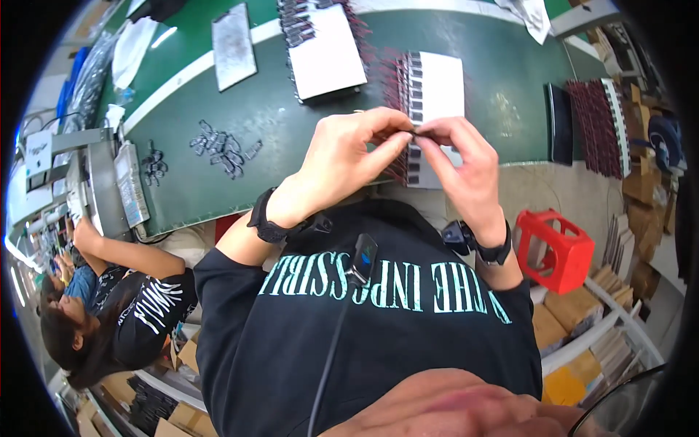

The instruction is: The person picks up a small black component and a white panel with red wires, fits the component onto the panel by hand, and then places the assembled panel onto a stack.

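Observation:
My left hand (346,151) and my right hand (466,156) meet fingertip to fingertip, both pinching a small dark part (414,134) whose kind is too small to make out. Just beneath them lies a white board (443,84) with a row of small black parts along its left edge and thin dark red wires sticking out. My hands and wrists cover some of that board. To the left of my left hand, small black plastic pieces (222,149) lie in a loose heap on the green table (269,178).
A second white board (331,62) with black parts stands farther back, near a grey plate (234,47). More wired parts (597,127) lie at the right beside a black panel (561,124). A red stool (555,250) stands at right; a co-worker (138,306) sits at left.

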Tool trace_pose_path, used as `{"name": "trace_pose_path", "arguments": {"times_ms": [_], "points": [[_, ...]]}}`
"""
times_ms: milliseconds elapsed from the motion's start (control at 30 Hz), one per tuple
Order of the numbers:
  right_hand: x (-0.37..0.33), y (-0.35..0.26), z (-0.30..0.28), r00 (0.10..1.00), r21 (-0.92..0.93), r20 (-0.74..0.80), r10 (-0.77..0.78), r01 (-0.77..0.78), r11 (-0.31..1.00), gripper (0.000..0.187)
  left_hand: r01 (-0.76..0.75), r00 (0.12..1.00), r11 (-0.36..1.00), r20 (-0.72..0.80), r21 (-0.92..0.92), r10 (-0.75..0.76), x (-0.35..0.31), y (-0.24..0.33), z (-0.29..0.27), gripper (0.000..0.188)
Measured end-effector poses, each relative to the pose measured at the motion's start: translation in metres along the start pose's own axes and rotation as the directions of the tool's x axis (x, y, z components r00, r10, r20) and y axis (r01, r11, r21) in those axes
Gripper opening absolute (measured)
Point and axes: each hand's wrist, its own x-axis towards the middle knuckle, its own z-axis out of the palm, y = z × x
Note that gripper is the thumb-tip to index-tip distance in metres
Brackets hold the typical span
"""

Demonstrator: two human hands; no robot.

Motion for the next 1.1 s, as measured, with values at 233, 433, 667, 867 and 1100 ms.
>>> {"name": "trace_pose_path", "arguments": {"times_ms": [233, 433, 667, 867, 1100], "points": [[-0.027, 0.013, -0.032, 0.995, -0.232, -0.031, 0.092, -0.096, 0.968, 0.019, -0.031, 0.957, 0.881, -0.242, 0.472, 0.162, 0.074, -0.033, -0.085, 0.015], [-0.043, 0.023, -0.034, 0.988, -0.3, 0.028, 0.154, -0.139, 0.944, 0.017, 0.183, 0.954, 0.933, -0.284, 0.31, -0.093, 0.108, -0.052, -0.091, 0.016], [-0.047, 0.017, -0.03, 0.994, -0.367, 0.028, 0.108, -0.091, 0.926, 0.014, 0.033, 0.95, 0.787, -0.263, 0.616, 0.167, 0.104, -0.059, -0.09, 0.015], [-0.039, 0.021, -0.025, 0.983, -0.346, 0.071, 0.169, -0.134, 0.928, 0.013, 0.061, 0.872, 0.734, -0.394, 0.677, 0.29, 0.077, -0.057, -0.112, 0.013], [-0.038, 0.019, -0.029, 0.952, -0.356, 0.161, 0.261, -0.191, 0.915, 0.015, 0.182, 0.962, 0.729, -0.274, 0.66, 0.009, -0.047, -0.068, -0.158, 0.017]]}}
